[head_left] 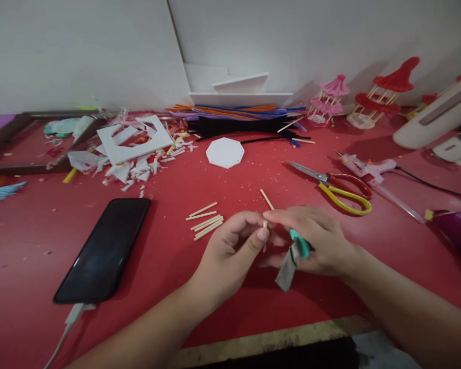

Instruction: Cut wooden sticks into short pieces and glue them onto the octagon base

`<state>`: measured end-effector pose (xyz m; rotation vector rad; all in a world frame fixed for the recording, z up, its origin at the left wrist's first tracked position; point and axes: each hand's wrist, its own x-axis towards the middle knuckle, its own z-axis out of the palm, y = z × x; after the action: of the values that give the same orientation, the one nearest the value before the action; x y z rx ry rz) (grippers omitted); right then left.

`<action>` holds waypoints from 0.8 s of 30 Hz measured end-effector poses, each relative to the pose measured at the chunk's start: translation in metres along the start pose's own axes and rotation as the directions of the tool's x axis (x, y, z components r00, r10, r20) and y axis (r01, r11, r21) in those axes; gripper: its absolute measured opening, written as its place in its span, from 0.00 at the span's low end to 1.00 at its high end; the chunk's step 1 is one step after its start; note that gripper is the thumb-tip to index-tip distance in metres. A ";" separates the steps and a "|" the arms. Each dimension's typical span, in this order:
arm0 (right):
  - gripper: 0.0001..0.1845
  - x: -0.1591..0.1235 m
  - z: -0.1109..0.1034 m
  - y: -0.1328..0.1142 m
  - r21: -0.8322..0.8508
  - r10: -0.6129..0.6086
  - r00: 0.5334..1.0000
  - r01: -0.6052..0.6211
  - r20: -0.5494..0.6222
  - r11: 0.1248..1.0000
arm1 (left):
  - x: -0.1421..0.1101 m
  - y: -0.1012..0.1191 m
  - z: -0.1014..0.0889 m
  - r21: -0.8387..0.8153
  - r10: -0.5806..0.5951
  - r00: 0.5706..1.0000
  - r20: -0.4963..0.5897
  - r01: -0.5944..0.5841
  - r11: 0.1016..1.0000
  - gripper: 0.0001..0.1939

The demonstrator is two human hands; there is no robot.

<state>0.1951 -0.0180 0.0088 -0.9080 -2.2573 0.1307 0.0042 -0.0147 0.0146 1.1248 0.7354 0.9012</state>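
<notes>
My left hand [236,251] pinches a thin wooden stick [265,224] between thumb and index finger, its pale end pointing up toward me. My right hand [317,238] is closed around a cutter knife with a teal body [299,243] and a wide grey blade [288,270] slanting down. Its index fingertip meets the left fingers beside the stick's end. Several cut wooden sticks [207,223] lie left of my hands. One more loose stick [267,199] lies just beyond my fingers. Farther back rests a white octagonal board [225,152] with small holes near its edge.
Red-and-yellow scissors [341,192] and a pink glue gun [369,169] lie to the right. A black phone [103,251] on a cable is at left. Behind are white scraps [138,148], pipe cleaners [234,120], and pink [328,100] and red [384,92] carousel-like models.
</notes>
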 end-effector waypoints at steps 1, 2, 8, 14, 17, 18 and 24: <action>0.26 0.000 0.001 0.001 0.011 -0.013 1.000 0.013 0.017 1.000 | 0.000 0.001 0.001 -0.031 -0.026 1.000 0.006 0.027 0.999 0.06; 0.26 0.000 0.001 0.001 0.020 -0.026 0.999 0.025 0.024 0.999 | -0.001 0.001 0.002 -0.051 -0.049 0.999 0.007 0.049 0.998 0.06; 0.27 0.002 0.001 0.000 -0.061 -0.074 0.997 0.076 0.026 0.995 | 0.002 0.000 0.001 -0.089 -0.115 0.993 -0.022 0.113 0.990 0.07; 0.06 0.002 0.002 -0.003 -0.135 -0.161 0.981 0.145 -0.112 0.980 | 0.010 -0.001 -0.006 -0.112 -0.081 0.978 -0.192 0.060 0.992 0.07; 0.07 0.001 0.000 -0.002 -0.129 -0.075 0.988 0.057 -0.137 0.990 | 0.014 0.013 -0.021 0.256 0.142 0.955 -0.262 -0.073 0.964 0.06; 0.05 0.001 0.000 -0.001 -0.134 -0.023 0.989 0.003 -0.146 0.991 | 0.015 0.019 -0.029 0.464 0.249 0.933 -0.262 -0.105 0.880 0.05; 0.14 0.000 -0.001 0.015 -0.260 0.251 0.949 -0.295 -0.190 0.919 | 0.020 0.043 -0.068 1.000 0.303 0.953 -0.001 0.005 -0.015 0.08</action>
<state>0.2042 -0.0072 0.0041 -1.3412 -2.0268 -0.1415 -0.0552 0.0393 0.0364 2.5229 1.6295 0.5405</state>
